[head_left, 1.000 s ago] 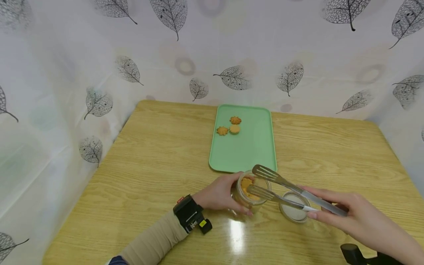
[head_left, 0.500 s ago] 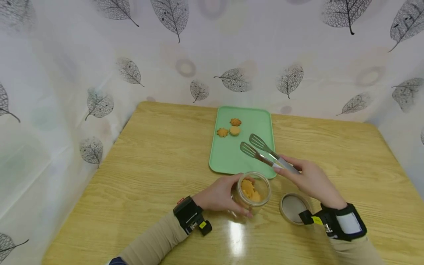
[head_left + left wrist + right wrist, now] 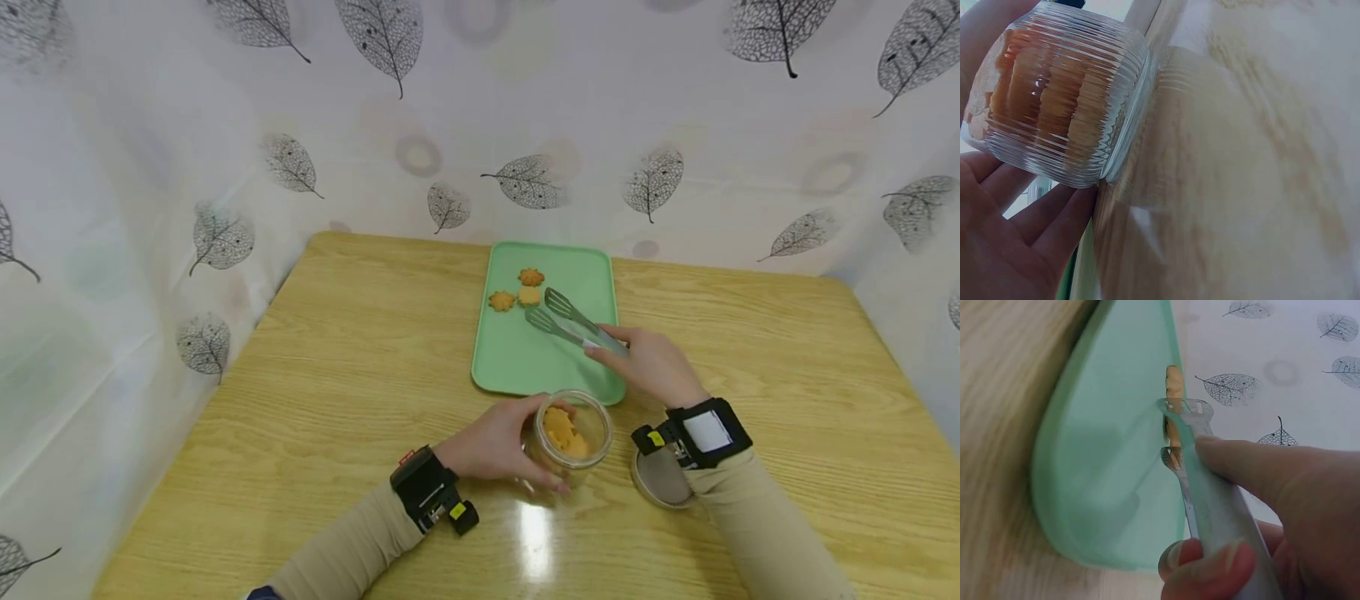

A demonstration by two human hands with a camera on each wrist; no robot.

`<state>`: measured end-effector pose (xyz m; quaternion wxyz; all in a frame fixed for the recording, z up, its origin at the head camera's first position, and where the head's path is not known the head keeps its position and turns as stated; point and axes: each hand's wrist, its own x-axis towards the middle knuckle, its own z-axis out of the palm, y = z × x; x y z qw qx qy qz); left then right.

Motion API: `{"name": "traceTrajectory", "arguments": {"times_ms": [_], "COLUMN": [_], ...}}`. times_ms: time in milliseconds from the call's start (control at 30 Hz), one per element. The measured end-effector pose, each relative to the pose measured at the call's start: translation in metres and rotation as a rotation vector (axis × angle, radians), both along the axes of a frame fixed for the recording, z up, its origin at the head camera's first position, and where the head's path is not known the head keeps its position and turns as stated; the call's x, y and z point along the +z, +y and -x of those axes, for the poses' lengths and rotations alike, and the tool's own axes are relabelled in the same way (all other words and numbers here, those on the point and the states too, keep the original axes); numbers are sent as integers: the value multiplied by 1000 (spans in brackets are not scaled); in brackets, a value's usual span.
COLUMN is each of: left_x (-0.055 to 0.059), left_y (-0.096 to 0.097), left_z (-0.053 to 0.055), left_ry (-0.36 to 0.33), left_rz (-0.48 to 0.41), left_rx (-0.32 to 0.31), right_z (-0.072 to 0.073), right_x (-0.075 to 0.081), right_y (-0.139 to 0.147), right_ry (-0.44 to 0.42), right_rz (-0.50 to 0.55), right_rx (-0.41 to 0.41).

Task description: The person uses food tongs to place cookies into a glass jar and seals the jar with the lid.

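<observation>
My left hand (image 3: 495, 437) grips the side of a ribbed glass jar (image 3: 599, 427), upright and lidless on the table. Inside are several golden scalloped cookies (image 3: 1054, 94), seen stacked through the glass in the left wrist view. My right hand (image 3: 658, 367) holds metal slotted tongs (image 3: 576, 315) over the green tray (image 3: 506, 358), fingers curled round the handles. The tongs' arms stand apart with nothing visible between them. Their tips are near a pale cookie (image 3: 529, 297) on the tray. Beside it lie a browner cookie (image 3: 531, 277) and a flower-shaped cookie (image 3: 502, 301).
The round jar lid (image 3: 662, 482) lies right of the jar, partly under the right wrist camera (image 3: 654, 437). A wooden table (image 3: 360, 350) bears everything. Behind it hangs a pale curtain (image 3: 360, 158) with leaf prints.
My right hand has carried the tongs from above the jar forward and left to over the tray, near the cookies. My left hand keeps its hold on the jar.
</observation>
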<state>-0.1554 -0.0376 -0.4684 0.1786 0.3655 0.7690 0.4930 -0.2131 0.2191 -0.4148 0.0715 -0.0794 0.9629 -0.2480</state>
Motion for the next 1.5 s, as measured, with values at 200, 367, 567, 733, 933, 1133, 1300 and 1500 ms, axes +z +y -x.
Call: {"name": "traceTrajectory", "arguments": {"times_ms": [200,367,567,733,933,1133,1300,1500], "left_x": [-1,-1,-1,0,0,2,3,3], "left_y": [0,-1,0,0,0,0,0,0], "left_z": [1,1,0,-1,0,-1,-1,-1], "left_ry": [-3,-4,0,5,-2,-26,-33,-40], "left_rz": [6,4,7,10,19,31,43,51], "left_rx": [-3,-5,1,3,10,8,13,19], "right_z": [19,27,25,14,-8,-34,-55,-76], "right_x": [-2,-5,-7,-5,-4,-2,0,3], "right_y": [-8,-13,-13,-3,12,25,36,46], "right_ry": [13,19,13,-7,-12,-13,-21,-37], "right_rz": [-34,-56,-24,25,56,49,53,82], "right_rx": [2,4,-4,-2,8,16,14,9]}}
